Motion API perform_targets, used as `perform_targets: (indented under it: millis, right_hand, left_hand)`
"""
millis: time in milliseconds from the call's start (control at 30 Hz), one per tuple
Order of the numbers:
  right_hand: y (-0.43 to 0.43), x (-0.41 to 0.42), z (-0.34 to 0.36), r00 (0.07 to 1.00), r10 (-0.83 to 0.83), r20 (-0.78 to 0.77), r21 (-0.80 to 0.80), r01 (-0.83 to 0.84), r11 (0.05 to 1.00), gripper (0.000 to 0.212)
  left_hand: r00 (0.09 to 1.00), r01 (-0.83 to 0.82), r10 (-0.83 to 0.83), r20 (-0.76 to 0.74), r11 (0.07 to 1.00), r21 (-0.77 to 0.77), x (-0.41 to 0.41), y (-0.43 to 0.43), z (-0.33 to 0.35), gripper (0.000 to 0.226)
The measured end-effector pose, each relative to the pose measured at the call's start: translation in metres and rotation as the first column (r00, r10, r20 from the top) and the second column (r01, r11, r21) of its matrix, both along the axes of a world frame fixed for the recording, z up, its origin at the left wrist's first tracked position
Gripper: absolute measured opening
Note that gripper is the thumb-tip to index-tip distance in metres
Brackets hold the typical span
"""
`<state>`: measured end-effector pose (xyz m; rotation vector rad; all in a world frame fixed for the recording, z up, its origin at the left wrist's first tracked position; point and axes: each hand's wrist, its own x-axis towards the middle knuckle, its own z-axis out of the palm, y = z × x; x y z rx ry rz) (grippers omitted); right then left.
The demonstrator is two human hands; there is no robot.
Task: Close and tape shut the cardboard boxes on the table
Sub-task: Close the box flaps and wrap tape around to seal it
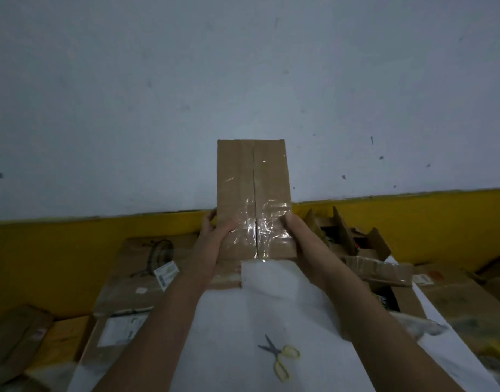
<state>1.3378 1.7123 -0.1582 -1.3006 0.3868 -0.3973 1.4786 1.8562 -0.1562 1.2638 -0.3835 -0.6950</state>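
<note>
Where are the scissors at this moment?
The scissors lie on the white table, low and centre-right in the head view, between the forearms and nearer the person than the held box.

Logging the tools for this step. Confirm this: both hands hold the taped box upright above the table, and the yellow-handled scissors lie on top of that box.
Not quite. The head view shows the left hand and right hand holding the taped box upright, but the yellow-handled scissors are not on it. They lie on the white table surface, nearer the person, between the forearms.
</note>
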Motion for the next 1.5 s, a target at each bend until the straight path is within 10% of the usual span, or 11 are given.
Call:
perform_targets:
  millis: [333, 600, 767, 933, 1067, 1267, 1500]
  right_hand:
    - [0.018, -0.017, 0.058, 0.999, -0.048, 0.001, -0.065, 0.048, 0.997, 0.007]
    - [0.038, 0.012, -0.011, 0.993, 0.076, -0.091, -0.159, -0.090, 0.983, 0.093]
    - [0.063, 0.006, -0.067, 0.966, 0.102, -0.236, -0.449, -0.202, 0.870, 0.092]
    - [0.086, 0.004, -0.126, 0.889, 0.077, -0.451, -0.566, -0.352, 0.746, 0.145]
    - [0.100, 0.000, -0.175, 0.825, 0.066, -0.562, -0.587, -0.454, 0.670, 0.134]
    - [0.110, -0.009, -0.235, 0.789, 0.138, -0.599, -0.531, -0.521, 0.668, 0.114]
    - [0.112, -0.015, -0.299, 0.725, 0.164, -0.669, -0.445, -0.567, 0.693, 0.117]
  left_hand:
    - [0.988, 0.148, -0.142, 0.055, 0.982, -0.119, -0.015, 0.025, 0.029, 0.082]
    - [0.988, -0.153, 0.152, -0.026, 0.988, -0.016, -0.020, 0.048, -0.025, 0.052]
    - [0.945, -0.184, 0.203, -0.255, 0.978, 0.098, -0.025, 0.075, -0.091, 0.052]
    - [0.881, -0.220, 0.291, -0.374, 0.950, 0.222, -0.046, 0.098, -0.152, 0.049]
    - [0.837, -0.179, 0.308, -0.452, 0.936, 0.304, -0.061, 0.112, -0.195, 0.043]
    - [0.961, -0.021, 0.172, -0.215, 0.824, 0.566, -0.070, 0.128, -0.280, 0.113]
    - [1.000, 0.009, 0.001, -0.020, 0.852, 0.523, -0.086, 0.138, -0.327, 0.073]
